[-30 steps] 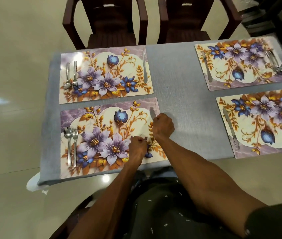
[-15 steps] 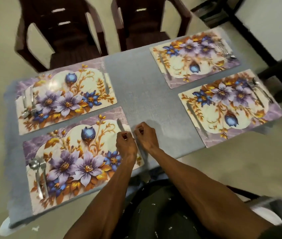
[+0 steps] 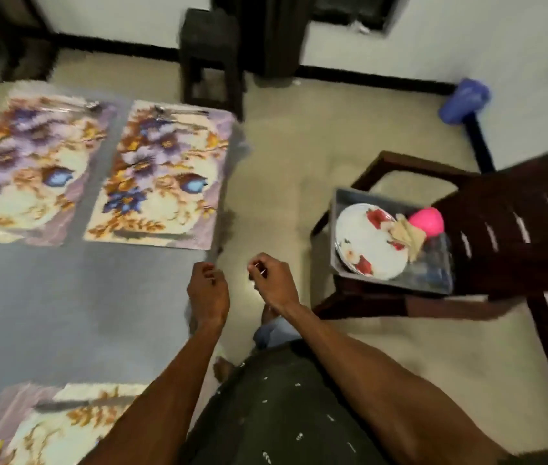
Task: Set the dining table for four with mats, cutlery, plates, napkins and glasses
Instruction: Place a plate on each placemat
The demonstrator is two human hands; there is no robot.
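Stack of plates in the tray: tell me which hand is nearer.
Right. The right hand hangs just left of the plates; the left hand is farther left, at the table edge.

From my feed I see both forearms bare to the elbow — no sleeves, watch, bracelet or gloves on either one. The left hand (image 3: pixel 208 293) and the right hand (image 3: pixel 274 285) show no rings that I can make out, though motion blur softens the fingers. The torso wears a dark olive-green garment (image 3: pixel 286 414) dotted with small white dashes scattered at odd angles. Below its hem sits a patch of pale blue cloth (image 3: pixel 274 333) — likely shorts or trousers, I cannot tell which. A bare foot (image 3: pixel 223 370) shows by the table edge.
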